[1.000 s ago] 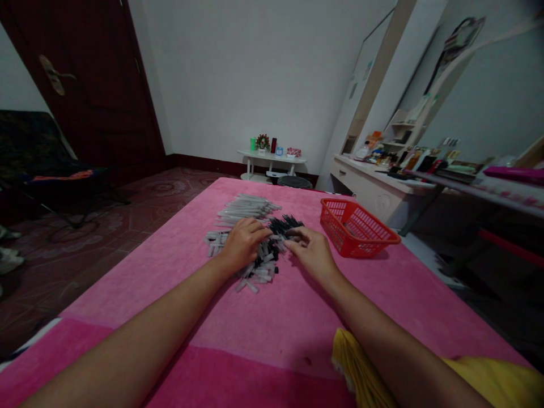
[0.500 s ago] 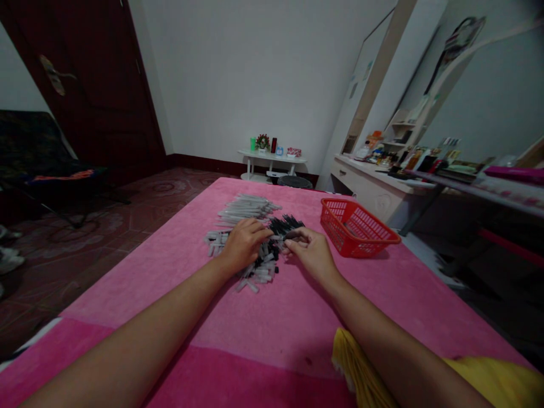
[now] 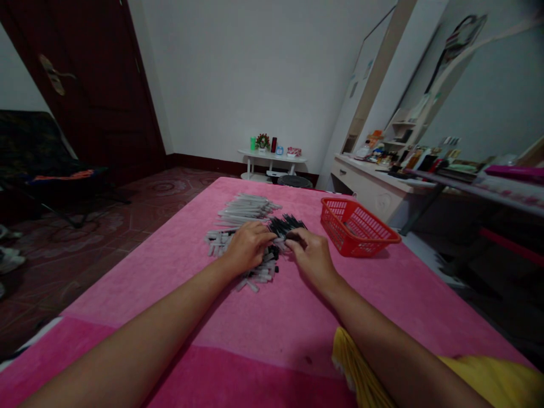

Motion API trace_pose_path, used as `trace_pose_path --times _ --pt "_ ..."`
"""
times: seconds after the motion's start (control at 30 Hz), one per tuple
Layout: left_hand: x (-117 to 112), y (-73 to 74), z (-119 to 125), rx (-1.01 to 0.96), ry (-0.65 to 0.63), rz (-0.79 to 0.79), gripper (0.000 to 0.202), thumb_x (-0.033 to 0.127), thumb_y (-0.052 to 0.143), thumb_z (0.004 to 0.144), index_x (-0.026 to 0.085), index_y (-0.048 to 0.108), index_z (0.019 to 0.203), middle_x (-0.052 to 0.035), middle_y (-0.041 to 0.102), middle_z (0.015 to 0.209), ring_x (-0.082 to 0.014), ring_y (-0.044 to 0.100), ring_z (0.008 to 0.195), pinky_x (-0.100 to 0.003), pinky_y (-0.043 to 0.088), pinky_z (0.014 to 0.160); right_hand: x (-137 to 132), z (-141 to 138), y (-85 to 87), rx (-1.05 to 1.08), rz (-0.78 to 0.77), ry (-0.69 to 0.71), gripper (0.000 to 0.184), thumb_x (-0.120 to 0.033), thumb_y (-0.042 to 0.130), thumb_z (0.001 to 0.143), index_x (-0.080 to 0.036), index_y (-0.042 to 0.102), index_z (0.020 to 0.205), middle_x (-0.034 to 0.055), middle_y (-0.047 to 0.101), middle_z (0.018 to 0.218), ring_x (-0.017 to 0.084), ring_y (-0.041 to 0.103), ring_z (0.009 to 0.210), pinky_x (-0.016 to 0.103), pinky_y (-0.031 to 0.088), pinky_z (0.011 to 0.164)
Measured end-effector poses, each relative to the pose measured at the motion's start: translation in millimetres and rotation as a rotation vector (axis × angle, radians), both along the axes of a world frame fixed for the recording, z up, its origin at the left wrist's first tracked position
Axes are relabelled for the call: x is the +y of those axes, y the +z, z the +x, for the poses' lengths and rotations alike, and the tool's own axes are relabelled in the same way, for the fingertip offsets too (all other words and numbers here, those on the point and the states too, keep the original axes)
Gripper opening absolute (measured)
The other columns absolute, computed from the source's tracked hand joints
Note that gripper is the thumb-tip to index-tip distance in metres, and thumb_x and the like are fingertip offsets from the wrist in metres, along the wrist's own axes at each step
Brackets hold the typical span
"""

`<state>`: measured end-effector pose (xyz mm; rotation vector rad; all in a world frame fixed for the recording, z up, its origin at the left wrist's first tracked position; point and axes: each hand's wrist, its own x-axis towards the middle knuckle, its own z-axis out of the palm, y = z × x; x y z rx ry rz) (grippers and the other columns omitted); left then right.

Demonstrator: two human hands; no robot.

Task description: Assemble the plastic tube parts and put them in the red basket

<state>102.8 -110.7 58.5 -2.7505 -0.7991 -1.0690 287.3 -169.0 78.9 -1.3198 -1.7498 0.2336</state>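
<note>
A heap of small grey and black pen-like parts lies on the pink cloth. Behind it sit a bundle of long grey tubes and a bunch of thin black sticks. My left hand rests curled on the heap, fingertips pinched on a small grey piece. My right hand is closed beside it, fingertips pinching a dark piece at the heap's right edge. The two hands nearly touch.
A red plastic basket stands on the cloth to the right of my hands. A dresser with bottles and a small white table lie beyond. A dark door and a chair are at left.
My right hand has drawn slightly left toward my left hand, and both hands' fingertips have come closer together over the heap. The basket and bundles have not moved.
</note>
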Motion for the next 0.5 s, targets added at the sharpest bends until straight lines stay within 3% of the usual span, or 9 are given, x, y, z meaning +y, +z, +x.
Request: trace_pose_path --times 0.13,0.3,0.5 --pt "-1.6 -0.3 2.3 -0.008 0.000 0.003 0.025 0.013 0.052 0.083 0.018 0.069 0.101 -0.0090 0.066 0.086 -0.0222 0.056 0.088 -0.036 0.043 0.077 1.5 0.5 -6.2 0.043 -0.080 -0.024 0.012 -0.024 0.052 0.082 -0.018 0.063 0.081 0.0025 0.067 0.068 0.016 0.062 0.061 0.025 0.044 0.058" --pt "-2.4 -0.7 2.6 -0.013 0.012 0.013 0.024 0.013 0.053 0.083 0.019 0.070 0.099 -0.0083 0.067 0.088 -0.0227 0.056 0.088 -0.036 0.043 0.077 2.1 0.8 -7.7 -0.094 -0.128 -0.048 0.036 -0.036 0.042 0.091 -0.019 0.055 0.063 0.0024 0.059 0.057 0.015 0.058 0.056 0.024 0.038 0.053" --pt "-3.1 -0.9 2.7 -0.027 0.021 -0.027 0.023 0.014 0.054 0.083 0.018 0.070 0.098 -0.0083 0.067 0.086 -0.0223 0.056 0.087 -0.036 0.043 0.077 1.2 1.5 -2.2 -0.191 -0.066 -0.031 0.013 -0.029 0.055 0.084 -0.018 0.060 0.087 0.0021 0.064 0.071 0.015 0.057 0.063 0.023 0.036 0.057"
